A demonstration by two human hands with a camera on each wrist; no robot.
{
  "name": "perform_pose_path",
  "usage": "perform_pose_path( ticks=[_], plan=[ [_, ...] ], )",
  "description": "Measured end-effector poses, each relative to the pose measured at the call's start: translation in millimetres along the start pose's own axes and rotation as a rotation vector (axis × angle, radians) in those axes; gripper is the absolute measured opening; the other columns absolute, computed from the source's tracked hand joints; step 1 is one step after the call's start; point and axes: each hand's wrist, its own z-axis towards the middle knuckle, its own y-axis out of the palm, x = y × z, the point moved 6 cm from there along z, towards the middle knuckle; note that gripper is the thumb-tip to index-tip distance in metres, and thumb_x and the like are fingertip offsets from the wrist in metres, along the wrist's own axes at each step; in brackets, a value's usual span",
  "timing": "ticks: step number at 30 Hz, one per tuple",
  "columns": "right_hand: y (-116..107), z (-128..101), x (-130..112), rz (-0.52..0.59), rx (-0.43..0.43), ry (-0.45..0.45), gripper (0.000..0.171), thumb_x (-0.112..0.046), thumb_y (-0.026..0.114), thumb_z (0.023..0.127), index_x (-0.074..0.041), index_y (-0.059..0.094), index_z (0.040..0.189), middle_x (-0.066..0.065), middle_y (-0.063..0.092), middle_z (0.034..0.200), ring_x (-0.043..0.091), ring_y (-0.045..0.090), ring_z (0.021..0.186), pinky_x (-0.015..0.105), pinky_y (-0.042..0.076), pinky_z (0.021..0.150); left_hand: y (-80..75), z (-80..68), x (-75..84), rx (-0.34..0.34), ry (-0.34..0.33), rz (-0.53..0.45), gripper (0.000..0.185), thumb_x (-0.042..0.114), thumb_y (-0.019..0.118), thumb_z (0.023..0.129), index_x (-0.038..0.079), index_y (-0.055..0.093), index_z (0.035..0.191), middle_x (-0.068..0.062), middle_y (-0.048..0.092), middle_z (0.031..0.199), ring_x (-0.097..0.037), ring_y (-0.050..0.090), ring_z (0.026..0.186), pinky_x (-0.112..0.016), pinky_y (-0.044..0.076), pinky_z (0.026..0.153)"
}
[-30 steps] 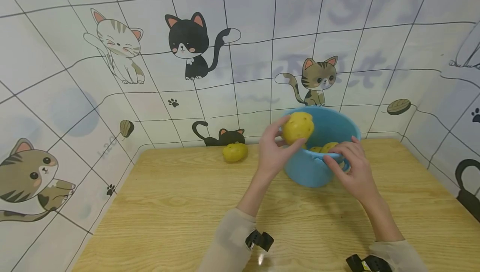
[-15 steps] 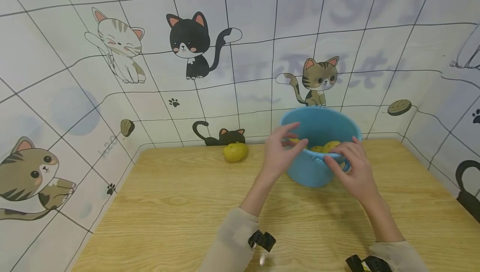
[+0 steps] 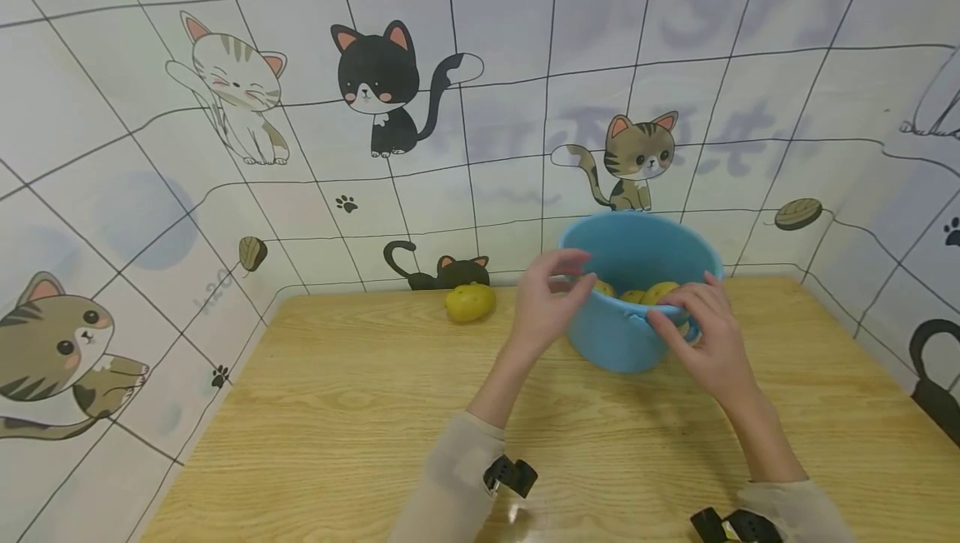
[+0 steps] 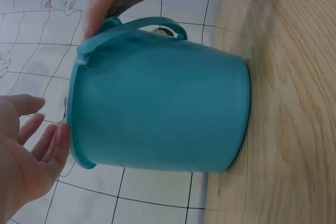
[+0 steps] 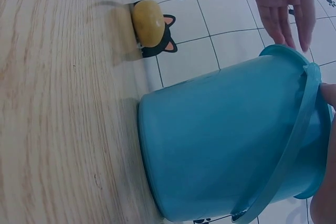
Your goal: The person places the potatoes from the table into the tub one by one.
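A blue bucket stands upright at the back of the table, its handle hanging down over the near side. Inside lie several yellow potatoes, partly hidden by the front wall. My left hand is at the bucket's left rim with relaxed fingers and nothing in them; the left wrist view shows the fingertips right at the rim. On the near right side my right hand grips the rim, thumb outside and fingers over the edge. One more potato lies on the table to the left.
The wooden table meets a wall printed with cartoon cats and grid lines, close behind the bucket. Side walls rise at the left and right. Both sleeves carry small black wrist cameras.
The potato in my left hand was let go into the bucket. That hand then drew slightly left, off the opening. My right hand has stayed on the rim.
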Motion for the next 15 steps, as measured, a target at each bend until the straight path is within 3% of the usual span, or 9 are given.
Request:
perform_pose_path(
  ticks=[8, 15],
  plan=[
    [0, 1, -1, 0.000, 0.004, -0.003, 0.035, -0.040, 0.067, 0.098, -0.007, 0.068, 0.088, 0.006, 0.064, 0.089, 0.008, 0.052, 0.098, 0.059, 0.018, 0.118, -20.6, -0.1, -17.8, 0.051, 0.001, 0.022, 0.025, 0.003, 0.070, 0.093, -0.003, 0.067, 0.117, -0.019, 0.065, 0.117, -0.037, 0.064, 0.103, -0.036, 0.058, 0.085],
    [0, 1, -3, -0.003, 0.004, -0.007, 0.037, -0.041, 0.066, 0.098, -0.006, 0.068, 0.088, 0.006, 0.064, 0.089, 0.008, 0.052, 0.098, 0.062, 0.018, 0.117, -46.5, 2.1, -33.4, 0.109, -0.027, 0.097, 0.029, 0.010, 0.073, 0.092, 0.000, 0.068, 0.119, -0.016, 0.067, 0.118, -0.035, 0.064, 0.104, -0.039, 0.058, 0.086]
  ],
)
